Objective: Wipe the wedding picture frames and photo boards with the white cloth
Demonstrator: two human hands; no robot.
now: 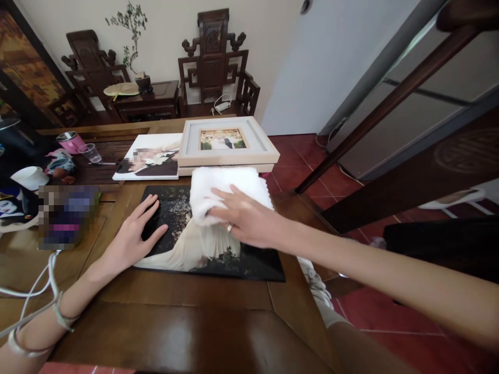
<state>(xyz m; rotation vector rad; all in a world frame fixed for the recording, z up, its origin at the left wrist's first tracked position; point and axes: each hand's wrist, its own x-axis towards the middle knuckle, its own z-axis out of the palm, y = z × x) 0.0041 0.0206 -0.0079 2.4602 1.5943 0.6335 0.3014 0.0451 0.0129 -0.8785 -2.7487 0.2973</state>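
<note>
So we have the right hand [244,218] laid flat and open on a white cloth [228,195], fingers spread and pressing it down rather than gripping it, at the centre of the frame. The cloth sits on a large dark print [218,257] lying flat on the wooden table [187,317]; it covers the print's upper right part and hangs over its far edge. The left hand [136,234] rests palm down, fingers loosely extended, on the print's left edge, holding nothing (it seems to steady the print).

As for progress, we judge the wiping to be somewhere in its middle: the cloth is on the upper part of the print, while the lower strip and the right corner lie uncovered. Whether those parts are already clean we cannot tell; the speckles on the dark surface at upper left of the print could be dust or part of the picture itself.

Above the print in the frame lie a framed photo [228,143] and, to its left, an unframed canvas print [150,156], both untouched by either hand.

Much is hard to read. Whatever is under the cloth is hidden, as is the right palm's contact with it. A patch at centre left is pixelated, so that object cannot be identified, and part of the canvas print is blurred too. White cords [35,291] run off the left edge near the left wrist, their ends out of view. The print's subject shows only as a pale draped shape.
</note>
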